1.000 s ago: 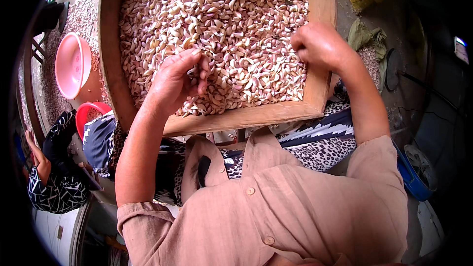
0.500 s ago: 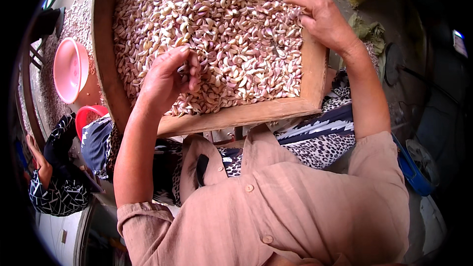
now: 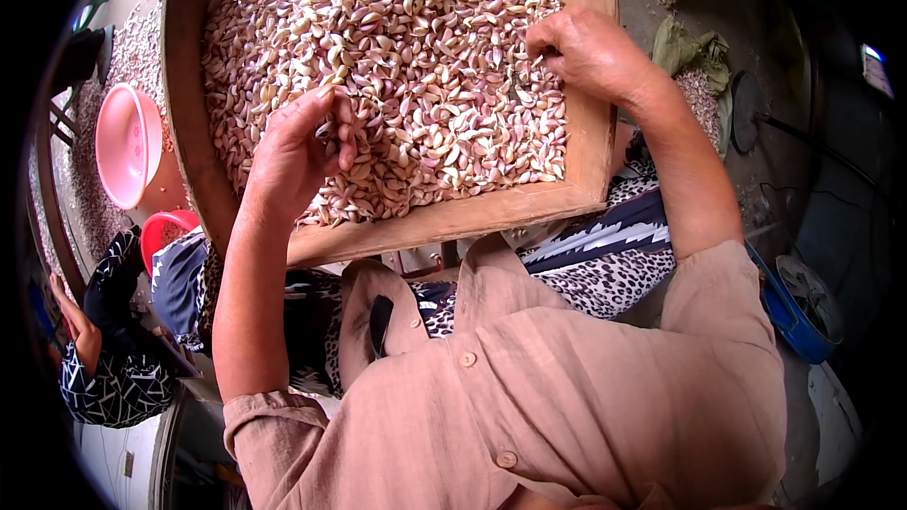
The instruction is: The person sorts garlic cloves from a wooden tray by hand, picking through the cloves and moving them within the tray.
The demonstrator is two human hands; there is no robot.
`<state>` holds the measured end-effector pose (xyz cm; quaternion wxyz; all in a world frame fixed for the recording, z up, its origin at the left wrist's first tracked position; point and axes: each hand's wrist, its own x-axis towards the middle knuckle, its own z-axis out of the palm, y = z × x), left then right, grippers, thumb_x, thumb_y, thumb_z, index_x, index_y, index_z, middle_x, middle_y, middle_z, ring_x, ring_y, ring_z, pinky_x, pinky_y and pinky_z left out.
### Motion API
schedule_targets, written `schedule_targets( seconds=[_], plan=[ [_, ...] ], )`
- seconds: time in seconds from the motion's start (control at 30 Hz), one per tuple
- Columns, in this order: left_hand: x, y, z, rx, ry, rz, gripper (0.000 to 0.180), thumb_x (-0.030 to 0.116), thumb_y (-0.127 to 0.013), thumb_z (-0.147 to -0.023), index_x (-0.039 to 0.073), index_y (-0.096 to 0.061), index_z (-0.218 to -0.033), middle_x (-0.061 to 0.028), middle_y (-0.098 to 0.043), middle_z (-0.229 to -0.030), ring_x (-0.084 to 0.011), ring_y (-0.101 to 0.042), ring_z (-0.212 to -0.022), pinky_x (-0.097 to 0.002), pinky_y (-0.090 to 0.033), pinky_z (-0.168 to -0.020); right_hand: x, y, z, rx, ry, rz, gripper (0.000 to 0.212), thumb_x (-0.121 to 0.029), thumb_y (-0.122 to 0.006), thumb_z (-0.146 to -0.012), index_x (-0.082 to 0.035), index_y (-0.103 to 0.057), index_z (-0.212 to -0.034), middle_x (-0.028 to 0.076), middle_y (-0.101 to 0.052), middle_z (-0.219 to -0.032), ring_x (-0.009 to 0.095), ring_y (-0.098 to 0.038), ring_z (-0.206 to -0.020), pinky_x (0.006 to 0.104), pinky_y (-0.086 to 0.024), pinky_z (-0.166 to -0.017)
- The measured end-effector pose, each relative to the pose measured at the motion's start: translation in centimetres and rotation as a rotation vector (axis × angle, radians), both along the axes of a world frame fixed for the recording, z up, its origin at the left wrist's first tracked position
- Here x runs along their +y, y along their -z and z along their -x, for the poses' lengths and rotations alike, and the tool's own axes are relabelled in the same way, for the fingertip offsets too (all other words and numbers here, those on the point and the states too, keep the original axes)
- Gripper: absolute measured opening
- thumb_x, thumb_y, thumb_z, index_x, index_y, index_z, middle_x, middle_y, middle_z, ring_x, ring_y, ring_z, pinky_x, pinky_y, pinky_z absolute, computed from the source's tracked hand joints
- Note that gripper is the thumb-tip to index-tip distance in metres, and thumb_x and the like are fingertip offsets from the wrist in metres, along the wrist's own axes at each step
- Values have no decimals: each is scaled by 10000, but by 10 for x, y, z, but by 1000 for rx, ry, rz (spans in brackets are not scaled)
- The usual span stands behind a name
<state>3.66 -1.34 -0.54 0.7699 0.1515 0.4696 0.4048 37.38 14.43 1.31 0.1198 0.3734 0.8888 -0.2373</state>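
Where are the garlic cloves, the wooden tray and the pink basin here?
Garlic cloves [image 3: 406,66]: head view, middle of the heap.
Wooden tray [image 3: 453,219]: head view, near rim.
Pink basin [image 3: 128,146]: head view, inside surface.

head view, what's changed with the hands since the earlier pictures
The right hand moved away from the body along the right side of the brown wooden tray, opening its fingers, then came partway back, now curled at the pale purple-tinged garlic cloves. Any grip is unclear. The half-curled left hand stayed over the cloves.
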Motion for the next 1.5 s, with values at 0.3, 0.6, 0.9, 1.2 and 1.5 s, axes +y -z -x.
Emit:
schedule_targets(
  seconds=[0.3, 0.6, 0.9, 1.2, 1.5],
  plan=[
    [1, -3, -1, 5, 16, -22, 291, 330, -563, -1044, 50, -617, -987, -44, -594, -805, -138, -580, -598, -246, -469, -530, -26, 16, 13, -199, -58, 33, 93, -122, -732, -741, -97, -772, -821, 139, -726, -791, 319, -720, -805, 436, -580, -766],
    [0, -3, -9, 32, 51, 17, 323, 341, -575, -1040, 32, -600, -949, -59, -554, -789, -157, -554, -594, -260, -461, -553, -47, 35, 22, -199, -85, -119, 96, -107, -691, -786, -84, -748, -859, 167, -711, -809, 357, -716, -823, 465, -586, -791],
    [-9, -5, -25, 46, 151, 17, 219, 238, -557, -1055, 74, -652, -945, 9, -603, -744, -89, -565, -540, -209, -411, -455, -19, -4, 36, 283, 209, 565, 161, -84, -778, -727, -29, -760, -877, 86, -721, -725, 141, -684, -665, 324, -540, -611],
    [-14, -19, -43, 78, 290, 11, 257, 292, -536, -1078, 81, -683, -1076, 50, -524, -720, -50, -491, -553, -204, -384, -506, -48, -4, 93, 718, 500, 1190, 84, -38, -723, -854, -4, -708, -929, 44, -717, -824, 106, -681, -704, 242, -553, -622],
    [-15, -13, -39, 106, 240, -29, 166, 230, -657, -1016, 74, -664, -961, 43, -534, -639, -56, -462, -518, -221, -368, -479, -57, 2, 108, 770, 409, 1061, 64, -14, -731, -837, -13, -686, -883, 27, -703, -820, 81, -656, -751, 238, -543, -685]
  ],
)
